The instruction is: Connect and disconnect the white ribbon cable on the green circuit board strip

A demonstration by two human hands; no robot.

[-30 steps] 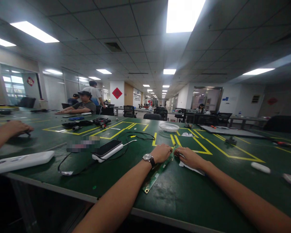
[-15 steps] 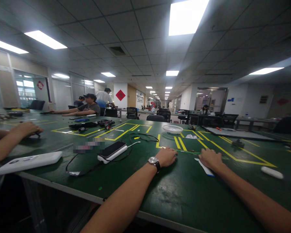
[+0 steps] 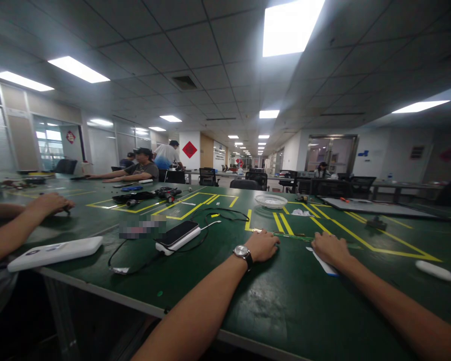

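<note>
My left hand (image 3: 263,245), with a watch (image 3: 242,251) on its wrist, rests palm down on the green table (image 3: 255,296). Its fingers lie on the surface, apart from any object I can make out. To the right, my right hand (image 3: 331,249) also lies palm down, fingers loosely bent, beside and partly over a white card with a blue edge (image 3: 325,262). Whether that hand presses on the card is hidden. A thin green strip (image 3: 291,234) runs along the table between the hands. Beyond them stands a clear round basket (image 3: 271,201).
On the left lie a phone on a white power bank (image 3: 177,236) with a black cable, and a white case (image 3: 56,253). Another person's hand (image 3: 52,204) is at far left. A white rounded object (image 3: 434,271) and a grey board (image 3: 376,206) are at right.
The view has shifted slightly, so everything on the table appears a little further right. Both my hands keep practically the same place and pose.
</note>
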